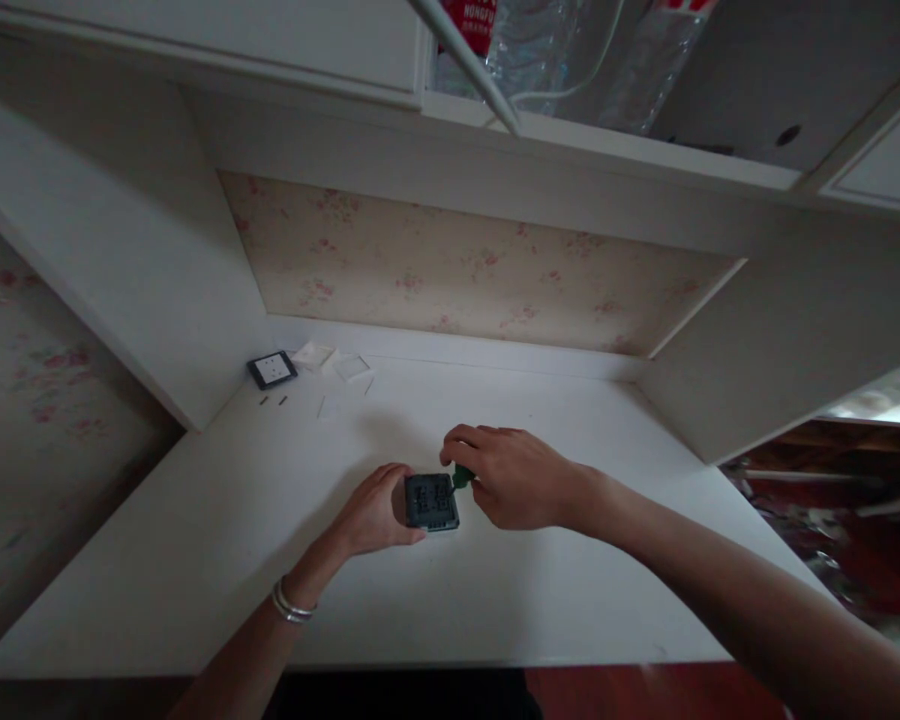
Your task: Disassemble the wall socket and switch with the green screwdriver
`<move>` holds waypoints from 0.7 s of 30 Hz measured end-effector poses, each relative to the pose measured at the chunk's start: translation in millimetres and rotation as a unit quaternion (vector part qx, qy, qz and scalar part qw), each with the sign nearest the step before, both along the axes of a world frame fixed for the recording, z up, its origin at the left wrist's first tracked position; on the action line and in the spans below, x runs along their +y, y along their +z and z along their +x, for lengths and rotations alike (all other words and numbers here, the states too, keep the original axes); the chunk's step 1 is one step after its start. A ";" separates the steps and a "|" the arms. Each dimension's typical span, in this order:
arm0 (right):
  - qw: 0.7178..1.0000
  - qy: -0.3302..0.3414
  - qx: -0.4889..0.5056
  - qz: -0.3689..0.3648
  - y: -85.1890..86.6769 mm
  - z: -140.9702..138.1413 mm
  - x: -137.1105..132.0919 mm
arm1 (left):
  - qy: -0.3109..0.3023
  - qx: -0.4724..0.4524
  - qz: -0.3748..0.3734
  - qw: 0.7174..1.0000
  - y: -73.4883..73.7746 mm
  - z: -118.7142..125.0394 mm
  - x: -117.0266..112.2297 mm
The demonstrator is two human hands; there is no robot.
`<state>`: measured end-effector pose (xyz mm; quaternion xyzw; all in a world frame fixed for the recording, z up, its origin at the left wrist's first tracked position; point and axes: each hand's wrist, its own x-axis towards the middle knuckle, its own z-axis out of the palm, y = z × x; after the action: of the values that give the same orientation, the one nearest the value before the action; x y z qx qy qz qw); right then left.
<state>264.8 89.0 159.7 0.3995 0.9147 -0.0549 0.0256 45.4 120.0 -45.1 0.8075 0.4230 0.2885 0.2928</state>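
Note:
A small dark square socket module (431,501) lies on the white desk (195,540), back side up. My left hand (375,512) grips its left edge, fingers curled round it. My right hand (506,475) is closed round a green-handled tool (461,476), probably a screwdriver, whose tip meets the module's top right corner. Most of the tool is hidden inside the fist. A metal bracelet (292,603) sits on my left wrist.
At the desk's back left lie a second dark socket plate (272,369), two small screws (273,401) and some clear plastic wrappers (334,362). White shelf walls enclose the desk on both sides, with a shelf overhead holding plastic packaging (570,50).

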 end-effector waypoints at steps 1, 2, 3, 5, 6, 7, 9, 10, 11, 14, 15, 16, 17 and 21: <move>1.000 -0.017 -0.004 0.004 -0.4 -0.6 -0.3 | 0.001 -0.002 0.000 1.000 0.1 0.5 -0.3; 0.999 -0.037 -0.010 0.010 -1.1 -1.5 -0.5 | 0.004 -0.003 0.000 1.000 0.3 0.9 -0.7; 0.998 -0.055 -0.016 0.019 -1.9 -2.5 -0.5 | 0.007 -0.004 -0.003 1.000 0.6 1.1 -1.2; 0.997 -0.066 -0.021 0.030 -3.5 -3.6 0.0 | 0.015 -0.007 -0.010 1.000 1.0 1.1 -2.3; 0.998 -0.060 -0.017 0.032 -3.9 -3.5 0.3 | 0.018 -0.009 -0.013 1.000 0.9 0.9 -2.7; 0.998 -0.051 -0.007 0.029 -4.0 -3.1 0.8 | 0.020 -0.011 -0.017 1.000 0.7 0.7 -3.0; 0.999 -0.033 0.014 0.015 -3.6 -2.0 1.6 | 0.018 -0.015 -0.021 1.000 -0.7 0.2 -3.0; 0.999 -0.033 0.020 0.010 -3.4 -1.6 2.0 | 0.014 -0.016 -0.020 1.000 -1.7 0.1 -2.9; 0.999 -0.041 0.020 0.010 -3.3 -1.4 2.4 | 0.009 -0.018 -0.018 1.000 -2.9 0.0 -2.7; 0.997 -0.078 0.002 0.024 -4.8 -2.5 4.0 | -0.001 -0.015 -0.007 1.000 -5.8 0.4 -2.4; 0.996 -0.083 0.000 0.027 -5.5 -2.8 4.7 | -0.002 -0.009 -0.003 1.000 -6.2 0.6 -2.4; 0.997 -0.078 0.002 0.027 -6.1 -3.0 5.2 | -0.002 -0.003 0.000 1.000 -6.4 0.9 -2.5; 0.997 -0.069 0.008 0.023 -6.4 -3.0 5.7 | -0.003 0.005 0.002 1.000 -6.4 1.0 -2.6; 0.999 -0.023 0.034 0.003 -5.5 -2.8 5.6 | -0.007 0.023 0.009 1.000 -6.5 0.8 -2.7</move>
<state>262.0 94.6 154.2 0.4189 0.9056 -0.0664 -0.0076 46.2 117.3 -51.6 0.8195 0.4216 0.2714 0.2774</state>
